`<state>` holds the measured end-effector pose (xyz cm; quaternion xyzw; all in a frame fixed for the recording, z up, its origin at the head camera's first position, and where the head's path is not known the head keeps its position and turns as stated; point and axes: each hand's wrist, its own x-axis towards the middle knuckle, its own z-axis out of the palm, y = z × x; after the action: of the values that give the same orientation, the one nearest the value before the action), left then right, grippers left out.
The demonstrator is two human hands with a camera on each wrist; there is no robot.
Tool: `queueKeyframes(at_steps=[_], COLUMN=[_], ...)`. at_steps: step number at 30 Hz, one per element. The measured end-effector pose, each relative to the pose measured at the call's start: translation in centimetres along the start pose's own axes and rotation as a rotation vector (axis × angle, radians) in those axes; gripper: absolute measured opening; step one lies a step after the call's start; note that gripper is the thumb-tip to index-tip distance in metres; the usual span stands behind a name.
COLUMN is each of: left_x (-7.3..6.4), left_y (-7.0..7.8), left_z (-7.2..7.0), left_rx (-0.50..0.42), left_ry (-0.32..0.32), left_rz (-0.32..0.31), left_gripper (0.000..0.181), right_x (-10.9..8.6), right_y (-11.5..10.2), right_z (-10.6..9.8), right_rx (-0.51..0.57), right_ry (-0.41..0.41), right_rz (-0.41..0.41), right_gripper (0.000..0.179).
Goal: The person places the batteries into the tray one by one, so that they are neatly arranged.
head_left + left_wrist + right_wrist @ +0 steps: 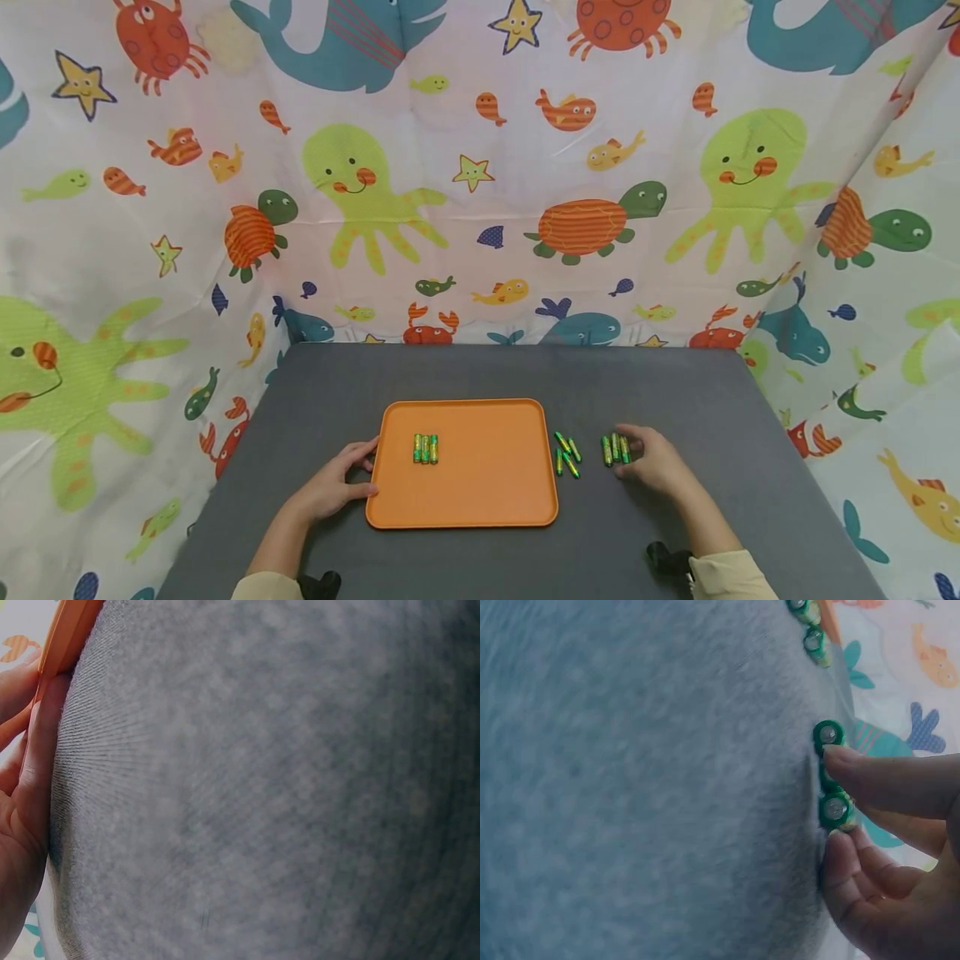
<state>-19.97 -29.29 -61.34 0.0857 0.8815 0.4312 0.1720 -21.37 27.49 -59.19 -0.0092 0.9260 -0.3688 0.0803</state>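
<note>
Three green-and-yellow batteries stand side by side on the left part of an orange tray. My left hand holds the tray by its left edge; thumb and fingertips show at the rim in the left wrist view. On the table to the right, my right hand has its fingers around a row of three batteries. In the right wrist view, one fingertip covers part of the middle battery's end, and the other fingers curl beside the end battery.
Several loose batteries lie at odd angles between the tray and the row. The grey table meets a curtain printed with sea animals at its back and sides. Dark wrist cameras sit below the sleeves.
</note>
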Motion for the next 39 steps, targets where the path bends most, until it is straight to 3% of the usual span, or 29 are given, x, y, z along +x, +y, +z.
queueKeyframes(at_steps=[14, 25, 31, 39], left_x=[-0.1, 0.0, 0.0, 0.1], left_y=[-0.1, -0.1, -0.2, -0.1], left_z=[-0.1, -0.1, -0.1, 0.0], left_rx=[-0.011, -0.015, -0.017, -0.019], left_ry=[-0.005, -0.013, -0.018, -0.008], left_rz=[0.002, 0.014, 0.015, 0.008], left_gripper=[0.088, 0.089, 0.089, 0.089], right_x=[0.0, -0.5, -0.5, -0.3], right_y=[0.8, 1.1, -0.1, -3.3], right_z=[0.1, 0.1, -0.1, 0.6], right_rx=[-0.045, 0.065, 0.133, 0.151], right_ry=[0.039, 0.106, 0.101, 0.074], right_rz=[0.041, 0.050, 0.005, -0.006], right_gripper=[0.061, 0.060, 0.058, 0.059])
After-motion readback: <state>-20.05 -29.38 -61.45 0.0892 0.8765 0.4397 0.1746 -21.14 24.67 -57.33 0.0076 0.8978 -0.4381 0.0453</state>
